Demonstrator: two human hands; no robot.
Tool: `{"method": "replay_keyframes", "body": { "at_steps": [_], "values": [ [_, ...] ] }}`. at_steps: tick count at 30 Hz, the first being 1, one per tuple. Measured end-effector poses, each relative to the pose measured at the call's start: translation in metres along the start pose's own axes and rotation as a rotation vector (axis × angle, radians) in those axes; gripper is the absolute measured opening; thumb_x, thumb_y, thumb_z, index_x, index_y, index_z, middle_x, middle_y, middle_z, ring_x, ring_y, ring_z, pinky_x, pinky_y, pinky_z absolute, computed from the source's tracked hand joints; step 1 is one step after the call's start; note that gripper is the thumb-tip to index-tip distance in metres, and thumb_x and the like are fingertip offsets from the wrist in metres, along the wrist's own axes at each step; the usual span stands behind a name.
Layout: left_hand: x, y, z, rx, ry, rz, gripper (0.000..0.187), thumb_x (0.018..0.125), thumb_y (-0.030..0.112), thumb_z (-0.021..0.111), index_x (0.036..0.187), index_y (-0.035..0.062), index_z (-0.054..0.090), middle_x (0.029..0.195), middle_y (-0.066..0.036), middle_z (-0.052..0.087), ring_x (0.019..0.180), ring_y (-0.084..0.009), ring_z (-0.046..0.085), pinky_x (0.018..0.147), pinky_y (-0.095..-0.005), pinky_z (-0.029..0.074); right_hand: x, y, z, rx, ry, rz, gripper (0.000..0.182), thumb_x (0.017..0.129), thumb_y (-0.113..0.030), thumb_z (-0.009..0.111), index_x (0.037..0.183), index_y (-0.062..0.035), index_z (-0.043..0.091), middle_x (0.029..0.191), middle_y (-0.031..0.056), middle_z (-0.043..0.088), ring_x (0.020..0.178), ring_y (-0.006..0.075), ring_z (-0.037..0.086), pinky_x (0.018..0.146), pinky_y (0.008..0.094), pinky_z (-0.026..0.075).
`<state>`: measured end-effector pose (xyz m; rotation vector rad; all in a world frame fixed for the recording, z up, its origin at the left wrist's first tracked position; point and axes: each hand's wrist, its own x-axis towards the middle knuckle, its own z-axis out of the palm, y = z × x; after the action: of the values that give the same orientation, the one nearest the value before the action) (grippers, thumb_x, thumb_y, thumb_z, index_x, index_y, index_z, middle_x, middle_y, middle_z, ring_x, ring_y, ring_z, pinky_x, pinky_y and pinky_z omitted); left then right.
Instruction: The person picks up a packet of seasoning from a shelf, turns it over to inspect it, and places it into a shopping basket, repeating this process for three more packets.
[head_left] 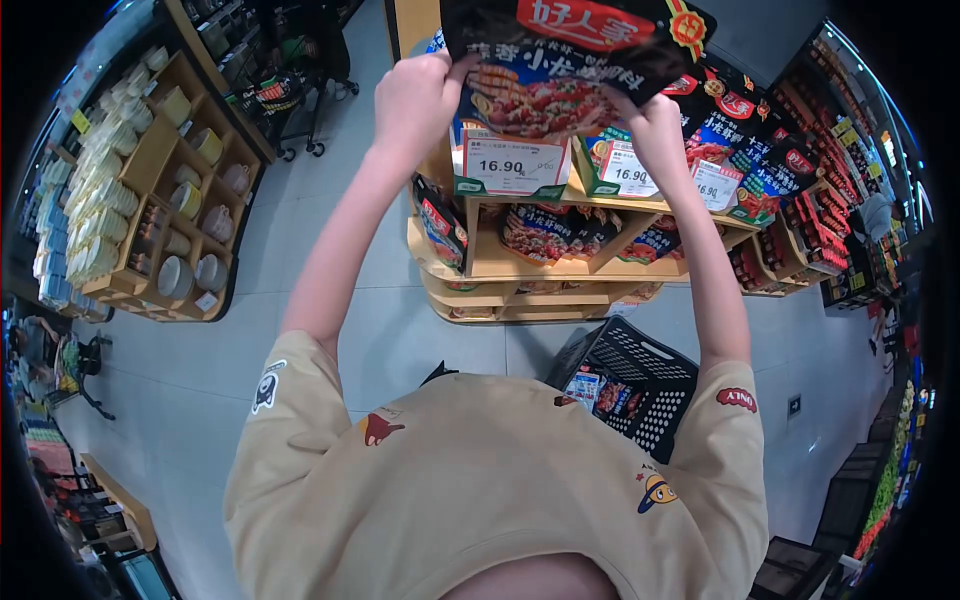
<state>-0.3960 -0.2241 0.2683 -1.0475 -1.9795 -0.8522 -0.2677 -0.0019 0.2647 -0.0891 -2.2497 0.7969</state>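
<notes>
Both hands hold up a black food packet (550, 70) with a red label and a picture of food, in front of a wooden shelf unit. My left hand (420, 95) has its fingers closed on the packet's left edge. On the right edge, near the lower corner, my right hand (650, 125) grips the same packet. Just below it stand price cards (515, 162) reading 16.90. More packets (560, 232) of a similar look lie in the shelf compartment underneath.
A black basket (655, 380) with several packets inside stands on the floor below the shelf. At the left is a wooden rack (150, 230) with bowls and cups. A cart (300, 130) and a person's dark clothing show at the upper left. Stocked shelves (850, 130) line the right.
</notes>
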Motion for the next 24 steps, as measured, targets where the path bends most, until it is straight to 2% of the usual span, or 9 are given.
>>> {"method": "replay_keyframes", "body": {
  "at_steps": [2, 6, 7, 11, 14, 16, 18, 21, 24],
  "values": [
    [0.017, -0.015, 0.008, -0.089, -0.017, -0.019, 0.022, 0.079, 0.020, 0.050, 0.076, 0.0017, 0.061, 0.061, -0.015, 0.057, 0.057, -0.0270, 0.058, 0.053, -0.0362, 0.045, 0.023, 0.001, 0.010, 0.130, 0.066, -0.059, 0.018, 0.079, -0.015, 0.054, 0.089, -0.0014, 0.061, 0.059, 0.0152, 0.057, 0.057, 0.0165, 0.059, 0.049, 0.0280, 0.042],
    [0.024, -0.033, 0.029, -0.436, -0.081, -0.136, 0.021, 0.081, 0.008, 0.046, 0.094, -0.0027, 0.058, 0.076, -0.017, 0.062, 0.068, -0.0198, 0.063, 0.056, -0.0252, 0.048, 0.055, 0.031, 0.029, -0.063, 0.075, -0.102, 0.021, 0.077, -0.018, 0.056, 0.087, 0.0001, 0.060, 0.064, 0.0213, 0.056, 0.065, 0.0326, 0.058, 0.055, 0.0334, 0.043],
    [0.022, -0.034, 0.031, -0.518, -0.089, -0.194, 0.021, 0.081, 0.008, 0.047, 0.093, -0.0035, 0.058, 0.075, -0.017, 0.062, 0.068, -0.0205, 0.063, 0.056, -0.0253, 0.048, 0.056, 0.034, 0.033, -0.052, 0.051, -0.034, 0.022, 0.076, -0.019, 0.057, 0.085, 0.0009, 0.059, 0.066, 0.0230, 0.055, 0.069, 0.0372, 0.054, 0.056, 0.0353, 0.043],
    [0.005, -0.038, 0.036, -0.548, -0.133, -0.266, 0.024, 0.082, 0.011, 0.050, 0.076, -0.0110, 0.055, 0.066, -0.019, 0.059, 0.066, -0.0219, 0.063, 0.050, -0.0258, 0.046, 0.048, 0.047, 0.050, -0.020, 0.016, 0.069, 0.022, 0.073, -0.016, 0.059, 0.082, 0.0041, 0.058, 0.064, 0.0241, 0.055, 0.066, 0.0313, 0.060, 0.053, 0.0345, 0.045],
    [-0.009, -0.040, 0.041, -0.583, -0.192, -0.350, 0.030, 0.082, 0.014, 0.051, 0.066, -0.0116, 0.052, 0.061, -0.017, 0.058, 0.065, -0.0209, 0.063, 0.048, -0.0251, 0.045, 0.034, 0.070, 0.069, 0.048, 0.021, 0.010, 0.023, 0.072, -0.018, 0.060, 0.081, 0.0022, 0.060, 0.066, 0.0242, 0.055, 0.067, 0.0343, 0.057, 0.055, 0.0355, 0.044],
    [-0.016, -0.049, 0.052, -0.599, -0.228, -0.386, 0.033, 0.083, 0.015, 0.051, 0.062, -0.0109, 0.050, 0.059, -0.016, 0.057, 0.064, -0.0202, 0.063, 0.047, -0.0247, 0.045, 0.021, 0.051, 0.066, -0.063, -0.038, 0.134, 0.028, 0.072, -0.022, 0.062, 0.077, 0.0045, 0.059, 0.065, 0.0249, 0.054, 0.066, 0.0361, 0.056, 0.055, 0.0361, 0.043],
    [-0.023, -0.056, 0.060, -0.653, -0.353, -0.472, 0.032, 0.084, 0.018, 0.050, 0.071, -0.0110, 0.052, 0.064, -0.014, 0.057, 0.061, -0.0191, 0.063, 0.049, -0.0236, 0.046, 0.023, 0.084, 0.082, -0.134, -0.003, 0.220, 0.043, 0.069, -0.031, 0.066, 0.064, 0.0096, 0.055, 0.060, 0.0242, 0.054, 0.060, 0.0331, 0.057, 0.054, 0.0358, 0.043],
    [-0.030, -0.061, 0.068, -0.697, -0.374, -0.502, 0.033, 0.085, 0.020, 0.049, 0.067, -0.0081, 0.050, 0.061, -0.011, 0.056, 0.061, -0.0168, 0.063, 0.048, -0.0226, 0.045, 0.013, 0.059, 0.069, -0.066, -0.127, 0.328, 0.039, 0.068, -0.031, 0.067, 0.061, 0.0064, 0.057, 0.057, 0.0146, 0.058, 0.048, 0.0190, 0.058, 0.047, 0.0300, 0.043],
    [-0.033, -0.064, 0.069, -0.727, -0.395, -0.512, 0.031, 0.085, 0.019, 0.048, 0.067, -0.0055, 0.049, 0.059, -0.007, 0.055, 0.061, -0.0154, 0.063, 0.047, -0.0208, 0.043, 0.011, 0.053, 0.066, -0.128, -0.152, 0.402, 0.034, 0.069, -0.029, 0.067, 0.066, 0.0041, 0.060, 0.056, 0.0100, 0.059, 0.046, 0.0149, 0.057, 0.046, 0.0274, 0.043]
  ]
}}
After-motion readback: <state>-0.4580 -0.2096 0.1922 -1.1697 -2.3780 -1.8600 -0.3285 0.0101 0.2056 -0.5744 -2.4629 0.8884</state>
